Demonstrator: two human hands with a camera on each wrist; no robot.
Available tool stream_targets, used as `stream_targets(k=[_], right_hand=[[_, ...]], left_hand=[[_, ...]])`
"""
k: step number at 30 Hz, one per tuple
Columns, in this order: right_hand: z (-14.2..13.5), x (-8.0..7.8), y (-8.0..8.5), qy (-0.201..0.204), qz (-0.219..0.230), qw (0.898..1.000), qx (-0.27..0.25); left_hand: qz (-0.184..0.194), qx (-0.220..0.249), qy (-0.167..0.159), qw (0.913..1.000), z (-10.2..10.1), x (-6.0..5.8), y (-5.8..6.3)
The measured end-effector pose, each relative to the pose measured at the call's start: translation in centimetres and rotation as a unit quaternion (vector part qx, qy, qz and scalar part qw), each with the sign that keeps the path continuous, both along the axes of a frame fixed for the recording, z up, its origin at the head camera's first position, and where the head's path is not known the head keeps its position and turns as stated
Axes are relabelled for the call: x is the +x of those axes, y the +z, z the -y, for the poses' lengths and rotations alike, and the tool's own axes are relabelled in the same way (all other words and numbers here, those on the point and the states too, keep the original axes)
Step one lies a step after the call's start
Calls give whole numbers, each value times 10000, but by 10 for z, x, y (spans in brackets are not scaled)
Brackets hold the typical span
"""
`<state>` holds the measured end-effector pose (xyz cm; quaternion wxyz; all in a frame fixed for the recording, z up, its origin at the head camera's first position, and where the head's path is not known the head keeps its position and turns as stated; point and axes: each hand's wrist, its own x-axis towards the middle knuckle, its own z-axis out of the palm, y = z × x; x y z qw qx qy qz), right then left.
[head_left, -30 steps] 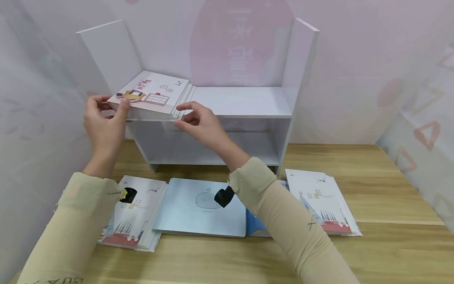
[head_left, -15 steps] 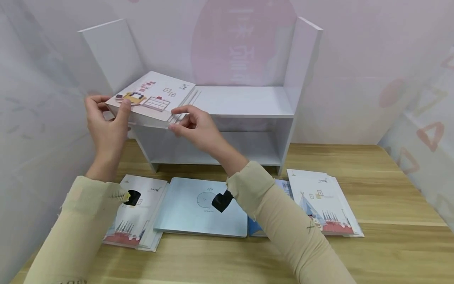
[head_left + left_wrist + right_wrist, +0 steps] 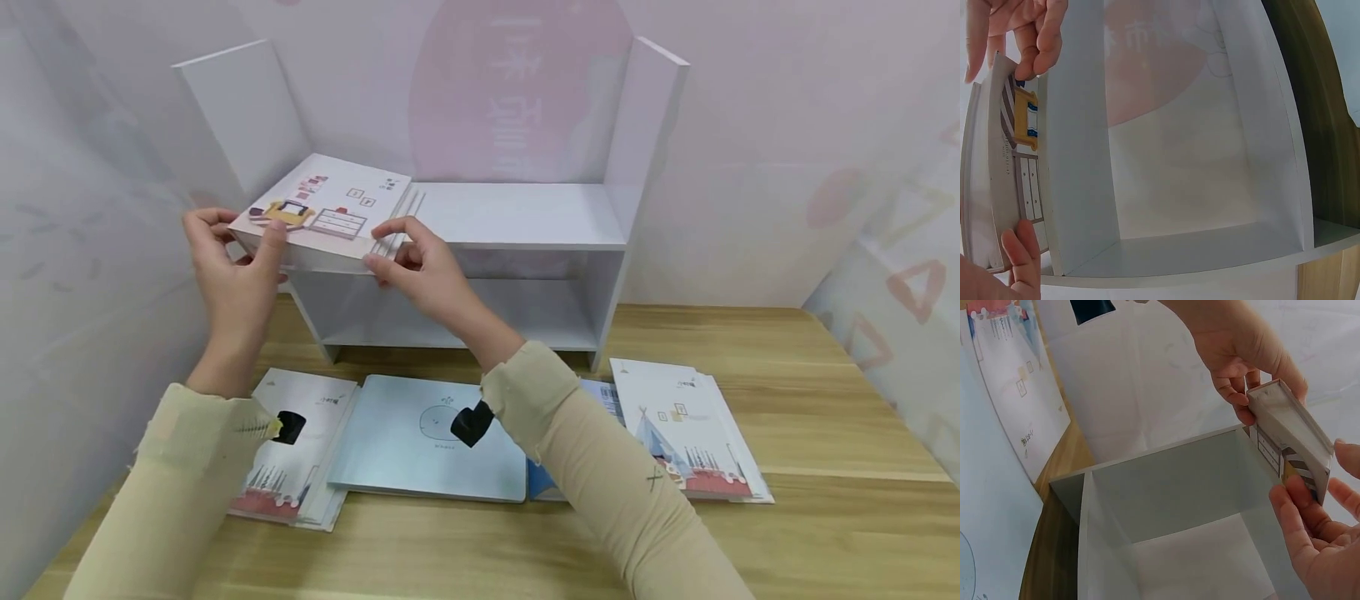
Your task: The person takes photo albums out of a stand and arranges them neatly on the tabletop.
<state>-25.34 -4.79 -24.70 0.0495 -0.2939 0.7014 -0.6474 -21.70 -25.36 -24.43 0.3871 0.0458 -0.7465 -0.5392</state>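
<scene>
Both hands hold a stack of white picture books (image 3: pixel 330 204) at the front left of the shelf unit's upper board. The top cover shows a yellow sofa and a set of drawers. My left hand (image 3: pixel 236 275) grips the left front corner, thumb over the cover and fingers beneath. At the right front corner my right hand (image 3: pixel 423 271) pinches the edge between thumb and index finger. The stack's front edge juts past the board and dips toward me. From below, the left wrist view shows the book stack (image 3: pixel 1013 169) with fingers at both ends.
The white shelf unit (image 3: pixel 525 215) stands at the back of the wooden table (image 3: pixel 840 433), open on top. Along its front lie a white book pile (image 3: pixel 315 396) at left, a pale blue book (image 3: pixel 397 433), a blue book (image 3: pixel 543 483) partly under the sleeve, and white books (image 3: pixel 667 400).
The book stack has come slightly toward me and right, its front edge now lower over the board's front. Both hands moved with it. The books on the table stay put.
</scene>
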Motion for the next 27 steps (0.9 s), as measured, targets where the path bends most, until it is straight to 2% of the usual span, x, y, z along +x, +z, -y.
stream_targets(k=[4, 11, 18, 27], right_hand=[[2, -1, -2, -90, 121, 9998, -103], [0, 2, -4, -293, 52, 9994, -166], [-2, 3, -5, -522, -33, 9981, -312], [-5, 5, -5, -737, 335, 9967, -29]], left_hand=[[-45, 8, -111, 9999, -2, 3, -2], [69, -18, -203, 9998, -5, 9, -5], [129, 269, -468, 9985, -10, 12, -8], [51, 423, -667, 9969, -14, 17, -12]])
